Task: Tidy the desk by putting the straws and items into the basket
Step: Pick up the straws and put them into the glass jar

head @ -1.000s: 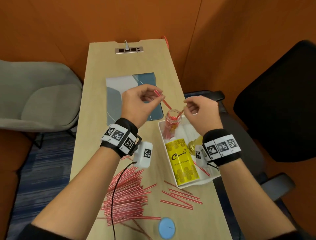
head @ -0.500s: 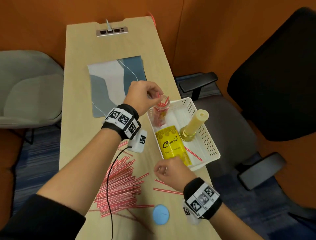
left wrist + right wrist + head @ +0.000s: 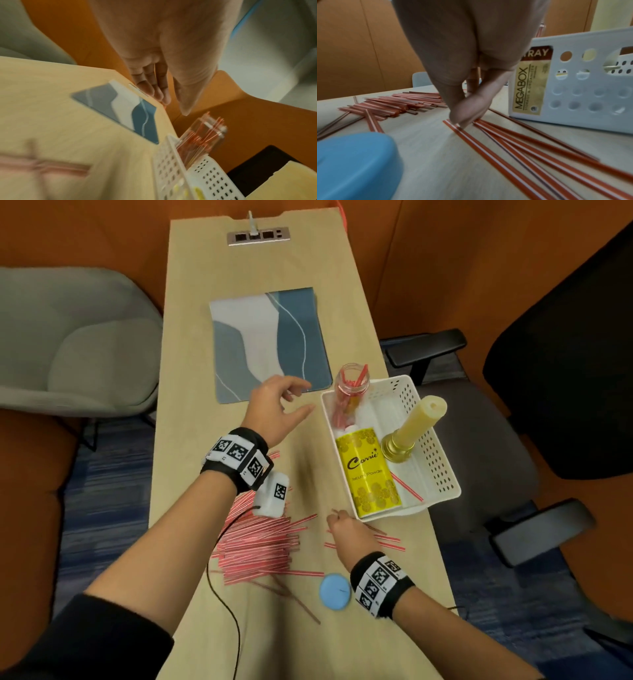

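Observation:
My left hand (image 3: 294, 398) hovers with its fingers relaxed and nothing in it, just left of the white basket (image 3: 442, 474). A clear jar (image 3: 351, 385) with red straws stands in the basket's far corner, beside a yellow powder bottle (image 3: 368, 470) and a candle (image 3: 416, 422). My right hand (image 3: 337, 517) is down on the desk in front of the basket. In the right wrist view its thumb and forefinger (image 3: 458, 123) pinch the end of a red-and-white straw (image 3: 488, 148) among a few loose ones. A large straw pile (image 3: 260, 542) lies under my left forearm.
A blue round lid (image 3: 335, 591) sits near the desk's front edge, close to my right wrist. A blue-grey mat (image 3: 267, 344) lies at mid-desk and a socket strip (image 3: 257, 235) at the far end. Chairs stand on both sides. A black cable (image 3: 222, 604) crosses the pile.
My left hand has let go at the jar, opened and drawn back to the left. My right hand came down from the jar to the loose straws and has closed its fingertips on one.

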{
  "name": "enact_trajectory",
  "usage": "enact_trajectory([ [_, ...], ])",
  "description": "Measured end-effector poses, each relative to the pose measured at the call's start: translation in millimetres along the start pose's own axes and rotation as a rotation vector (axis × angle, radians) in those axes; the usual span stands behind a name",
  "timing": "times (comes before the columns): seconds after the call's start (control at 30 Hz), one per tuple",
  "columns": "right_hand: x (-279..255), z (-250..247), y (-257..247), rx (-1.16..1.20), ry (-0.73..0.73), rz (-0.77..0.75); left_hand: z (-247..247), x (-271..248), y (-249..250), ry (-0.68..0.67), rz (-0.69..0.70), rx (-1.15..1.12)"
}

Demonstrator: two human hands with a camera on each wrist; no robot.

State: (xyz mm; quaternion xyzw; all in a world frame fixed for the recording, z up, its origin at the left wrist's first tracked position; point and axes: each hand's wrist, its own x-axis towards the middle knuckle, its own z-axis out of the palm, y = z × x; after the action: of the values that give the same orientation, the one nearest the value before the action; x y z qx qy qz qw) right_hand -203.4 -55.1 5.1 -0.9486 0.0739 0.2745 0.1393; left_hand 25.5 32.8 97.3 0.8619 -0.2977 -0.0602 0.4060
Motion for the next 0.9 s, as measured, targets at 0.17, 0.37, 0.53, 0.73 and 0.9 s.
enact_trajectory([
  [0.17, 1, 5, -10, -0.076, 0.016, 0.011, 0, -85, -55, -0.092, -0.286, 0.096],
  [0.37, 10, 5, -18, -0.121, 0.009, -0.013, 11, -150, -97, -0.296, -0.398, 0.328],
  [0.53, 16, 3, -21, -0.131, -0.011, -0.001, 21, -158, -107, -0.287, -0.388, 0.386],
  [0.73, 22, 2, -24, -0.160, -0.012, -0.023, 26, -156, -107, -0.234, -0.383, 0.322],
  [0.9, 17, -16, -25, -0.005, 0.109, -0.093, 20, -153, -107, -0.201, -0.381, 0.246],
])
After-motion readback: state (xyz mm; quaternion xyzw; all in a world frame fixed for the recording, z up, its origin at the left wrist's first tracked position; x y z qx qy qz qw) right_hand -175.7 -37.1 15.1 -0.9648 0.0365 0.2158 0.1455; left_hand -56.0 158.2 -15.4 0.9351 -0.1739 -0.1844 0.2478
